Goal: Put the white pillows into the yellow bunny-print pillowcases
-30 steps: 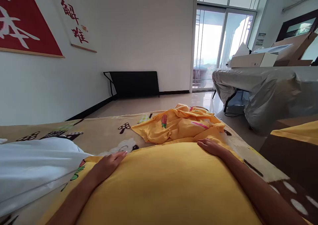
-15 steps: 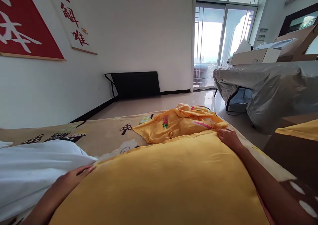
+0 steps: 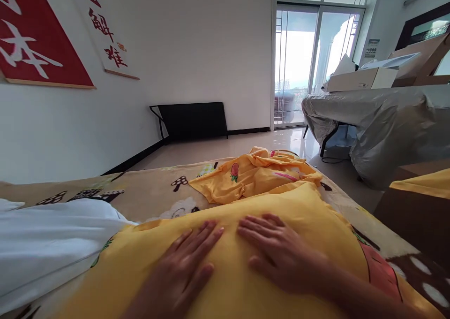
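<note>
A plump yellow pillow (image 3: 309, 216) lies in front of me on a beige patterned blanket (image 3: 147, 187). My left hand (image 3: 183, 267) rests flat on its top, fingers stretched out and slightly spread. My right hand (image 3: 277, 253) lies flat beside it, fingers also spread, almost touching the left hand at the middle of the pillow. Neither hand holds anything. A crumpled yellow cloth with fruit prints (image 3: 253, 173) lies just beyond the pillow.
A white pillow (image 3: 45, 244) lies at my left. A black folded frame (image 3: 191, 119) leans against the far wall. At the right stands a table under grey plastic sheeting (image 3: 383, 122) with cardboard boxes (image 3: 362, 79). Glass doors (image 3: 305, 61) are behind.
Both hands moved from the pillow's left and right far corners to its middle top, and now lie flat side by side. The pillow looks flatter at its far edge.
</note>
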A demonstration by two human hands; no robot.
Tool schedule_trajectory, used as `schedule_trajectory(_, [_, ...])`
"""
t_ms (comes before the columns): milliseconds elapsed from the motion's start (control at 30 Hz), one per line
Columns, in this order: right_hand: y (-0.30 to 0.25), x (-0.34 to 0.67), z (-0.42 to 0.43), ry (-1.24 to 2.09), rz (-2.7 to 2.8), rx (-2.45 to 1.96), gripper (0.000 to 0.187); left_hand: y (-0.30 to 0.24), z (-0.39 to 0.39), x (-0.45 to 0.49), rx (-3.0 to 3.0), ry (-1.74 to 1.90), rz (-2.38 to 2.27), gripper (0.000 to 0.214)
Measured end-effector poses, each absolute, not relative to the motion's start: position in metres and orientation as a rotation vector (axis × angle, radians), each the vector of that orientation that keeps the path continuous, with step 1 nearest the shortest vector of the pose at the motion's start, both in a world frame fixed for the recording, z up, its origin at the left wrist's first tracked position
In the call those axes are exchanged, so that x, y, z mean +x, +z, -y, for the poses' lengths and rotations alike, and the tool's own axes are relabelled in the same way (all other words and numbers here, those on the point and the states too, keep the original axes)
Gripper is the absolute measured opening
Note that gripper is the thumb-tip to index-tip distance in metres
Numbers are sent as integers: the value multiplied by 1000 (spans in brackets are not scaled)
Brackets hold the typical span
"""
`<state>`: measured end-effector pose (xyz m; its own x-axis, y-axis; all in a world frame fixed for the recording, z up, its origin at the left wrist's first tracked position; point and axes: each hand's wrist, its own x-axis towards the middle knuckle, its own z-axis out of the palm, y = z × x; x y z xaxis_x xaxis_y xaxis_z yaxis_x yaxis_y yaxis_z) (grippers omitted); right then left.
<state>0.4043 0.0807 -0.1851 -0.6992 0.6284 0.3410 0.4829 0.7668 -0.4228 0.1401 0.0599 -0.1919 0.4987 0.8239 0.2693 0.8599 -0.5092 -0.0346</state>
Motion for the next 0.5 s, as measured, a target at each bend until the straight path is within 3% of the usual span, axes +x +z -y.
schedule_trajectory(133, [-205, 433, -127, 388, 2400, -1105, 51, -199, -87, 107, -2514, -391, 1768, 50])
schedule_trajectory(500, [-271, 521, -168, 426, 2125, -1552, 59, -232, -94, 27, -2297, -783, 2038, 55])
